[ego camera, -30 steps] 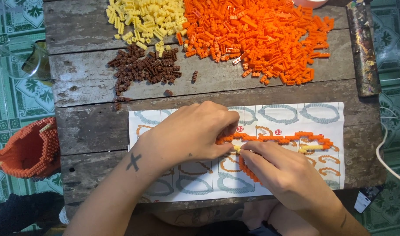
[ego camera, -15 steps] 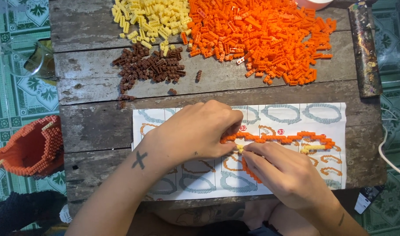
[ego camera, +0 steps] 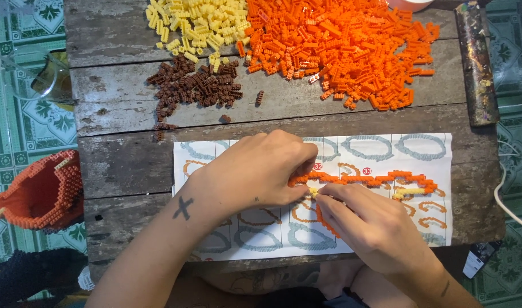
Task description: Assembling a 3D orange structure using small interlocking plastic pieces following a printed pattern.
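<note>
Home hobby spot: weathered plank table (ego camera: 130,165), patterned floor tiles (ego camera: 21,125), sorted brick piles (ego camera: 341,45).

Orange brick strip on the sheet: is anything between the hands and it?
Nothing visible. The left hand and right hand both already touch the orange brick strip lying on the instruction sheet.

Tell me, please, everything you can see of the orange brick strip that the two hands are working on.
The orange brick strip is a thin, slightly wavy band of tiny plastic-looking bricks, lying flat on the printed instruction sheet. It runs from the fingertips out to the right, where it widens into a small loop with a yellow piece inside. At its left end a small yellow brick sits where the left hand and right hand pinch it together; a curved part disappears under the right hand.
</note>
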